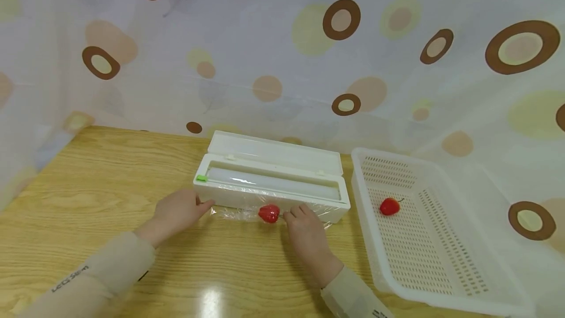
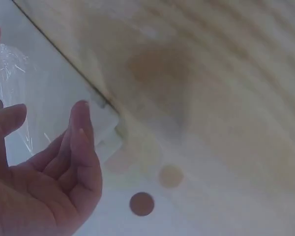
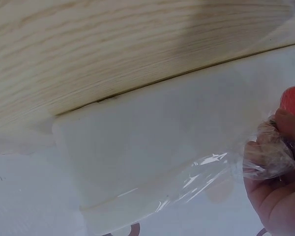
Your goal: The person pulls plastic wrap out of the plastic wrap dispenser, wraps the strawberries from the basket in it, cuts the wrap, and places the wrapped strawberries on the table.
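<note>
A small red fruit [image 1: 269, 213] with a stem is wrapped in clear cling film [image 1: 238, 214], in front of a white cling film dispenser [image 1: 273, 200] whose lid stands raised. My right hand [image 1: 306, 232] pinches bunched film at the fruit's stem end; the right wrist view shows the crumpled film [image 3: 268, 155] between the fingers, beside the red fruit [image 3: 293, 101]. By the left end of the film is my left hand [image 1: 178, 212]. In the left wrist view that hand [image 2: 54, 182] has a gap between thumb and fingers, with nothing in it.
To the right stands a white perforated basket [image 1: 437, 298] with another red fruit [image 1: 390, 206] in it. A green slider [image 1: 201, 178] sits at the dispenser's left end. Behind the wooden table [image 1: 110, 175] hangs a patterned cloth [image 1: 265, 53].
</note>
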`<state>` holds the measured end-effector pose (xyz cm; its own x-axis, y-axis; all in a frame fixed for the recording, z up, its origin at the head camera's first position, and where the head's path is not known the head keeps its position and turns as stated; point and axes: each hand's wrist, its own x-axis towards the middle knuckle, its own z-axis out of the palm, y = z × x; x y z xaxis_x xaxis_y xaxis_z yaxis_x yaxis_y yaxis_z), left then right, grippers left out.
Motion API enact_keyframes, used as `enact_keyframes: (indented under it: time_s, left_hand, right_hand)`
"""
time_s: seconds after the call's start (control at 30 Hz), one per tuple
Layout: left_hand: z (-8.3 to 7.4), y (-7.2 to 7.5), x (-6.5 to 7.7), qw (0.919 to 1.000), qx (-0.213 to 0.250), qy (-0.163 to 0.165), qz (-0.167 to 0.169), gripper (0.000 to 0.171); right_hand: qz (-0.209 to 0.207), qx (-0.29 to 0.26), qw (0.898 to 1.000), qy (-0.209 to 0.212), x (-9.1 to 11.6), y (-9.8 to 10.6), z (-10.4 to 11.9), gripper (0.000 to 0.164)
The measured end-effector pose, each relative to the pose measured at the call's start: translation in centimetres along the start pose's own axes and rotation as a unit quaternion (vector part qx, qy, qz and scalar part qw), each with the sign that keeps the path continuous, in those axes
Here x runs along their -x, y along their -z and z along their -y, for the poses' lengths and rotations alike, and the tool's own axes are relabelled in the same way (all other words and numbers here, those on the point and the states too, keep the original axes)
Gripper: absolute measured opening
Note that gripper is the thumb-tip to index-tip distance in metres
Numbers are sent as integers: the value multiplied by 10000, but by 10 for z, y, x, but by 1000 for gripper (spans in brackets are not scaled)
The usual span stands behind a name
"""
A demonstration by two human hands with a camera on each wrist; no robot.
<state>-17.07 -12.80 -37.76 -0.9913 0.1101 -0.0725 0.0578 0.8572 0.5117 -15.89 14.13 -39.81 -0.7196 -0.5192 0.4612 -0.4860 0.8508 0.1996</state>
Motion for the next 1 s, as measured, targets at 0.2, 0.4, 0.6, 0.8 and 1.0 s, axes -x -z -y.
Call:
enact_keyframes:
  time_s: [0.2, 0.4, 0.6, 0.8, 1.0]
  left_hand:
    - [4, -2, -8, 9715, 2303, 296, 471, 38]
    - [9, -5, -12, 9565, 2861, 339, 451, 22]
    - [15, -5, -14, 9619, 2671, 393, 418, 26]
    - [29, -4, -19, 9611, 2693, 68, 606, 28]
    - [31, -2, -21, 9594, 2708, 372, 689, 30]
  right_hand:
    - [-72, 54, 10000, -19, 0, 1, 0, 11]
    - [93, 87, 9999, -80, 0, 3, 0, 10]
    - [501, 130, 9985, -199, -3, 10, 2, 18]
    - [784, 152, 9964, -299, -7, 20, 5, 33]
    - [826, -314, 9955, -346, -39, 30, 15, 16]
